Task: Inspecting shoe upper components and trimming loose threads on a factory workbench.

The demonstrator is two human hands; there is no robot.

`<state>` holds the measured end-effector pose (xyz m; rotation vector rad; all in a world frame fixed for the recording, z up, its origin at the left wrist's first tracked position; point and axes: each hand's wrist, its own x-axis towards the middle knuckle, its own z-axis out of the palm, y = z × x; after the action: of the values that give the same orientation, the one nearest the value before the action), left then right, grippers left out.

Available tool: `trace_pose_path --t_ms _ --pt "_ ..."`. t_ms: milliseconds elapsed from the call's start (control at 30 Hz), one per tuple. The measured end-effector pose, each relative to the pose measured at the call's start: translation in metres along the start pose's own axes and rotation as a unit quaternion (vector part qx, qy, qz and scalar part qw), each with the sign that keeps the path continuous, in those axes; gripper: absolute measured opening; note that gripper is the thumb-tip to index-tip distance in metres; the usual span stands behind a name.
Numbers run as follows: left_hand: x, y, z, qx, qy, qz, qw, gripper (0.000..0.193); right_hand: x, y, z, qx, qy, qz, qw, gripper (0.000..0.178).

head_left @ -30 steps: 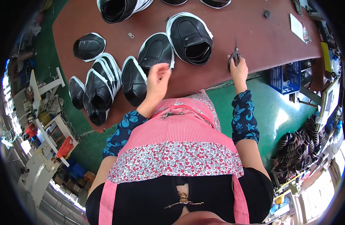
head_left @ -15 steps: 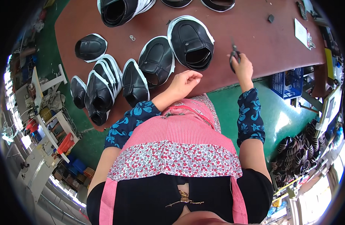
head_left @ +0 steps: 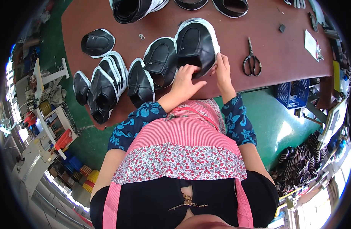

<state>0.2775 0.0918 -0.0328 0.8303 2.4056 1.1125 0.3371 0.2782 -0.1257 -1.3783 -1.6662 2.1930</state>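
A stack of black shoe uppers (head_left: 194, 38) with white edging lies before me on the table. My left hand (head_left: 186, 81) has its fingers bent at the near opening of the stack, and its thumb stands apart. At the right edge of the same stack, my right hand (head_left: 223, 72) grips the white-trimmed side; part of its grip is hidden. To the right lie black-handled scissors (head_left: 252, 61), apart from both hands, blades pointing away. Another shoe upper (head_left: 160, 59) touches the stack on its left.
More uppers (head_left: 108, 80) stand in a leaning row at the table's left, with one upper (head_left: 98, 43) behind them. Further uppers (head_left: 133, 9) lie at the far edge. A white paper (head_left: 311, 45) is at the right. Below the brown tabletop (head_left: 286, 61) hangs a blue crate (head_left: 293, 93).
My right hand has put the scissors down on the table and moved left to the stack of uppers. My left hand has come up to the stack's opening.
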Motion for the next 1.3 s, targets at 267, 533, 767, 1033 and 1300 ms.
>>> trace_pose_path --t_ms 267,533,767,1033,1300 --pt "-0.038 -0.072 -0.045 -0.260 -0.014 -0.186 0.948 0.019 0.006 -0.003 -0.004 0.085 -0.004 0.048 0.995 0.073" --pt "-0.043 -0.059 -0.070 -0.442 -0.030 -0.192 0.876 0.048 0.009 0.001 0.013 0.002 0.110 -0.100 0.989 0.052" --pt "-0.034 -0.042 -0.067 -0.380 -0.075 -0.216 0.896 0.037 -0.032 -0.033 0.039 0.036 -0.142 -0.101 0.984 0.019" --pt "-0.039 -0.045 -0.062 -0.395 -0.048 -0.225 0.889 0.035 -0.026 -0.011 0.013 0.026 -0.074 -0.067 0.995 0.020" --pt "-0.033 -0.048 -0.062 -0.391 -0.047 -0.234 0.889 0.035 0.003 0.010 -0.012 0.059 -0.043 -0.025 0.997 0.024"
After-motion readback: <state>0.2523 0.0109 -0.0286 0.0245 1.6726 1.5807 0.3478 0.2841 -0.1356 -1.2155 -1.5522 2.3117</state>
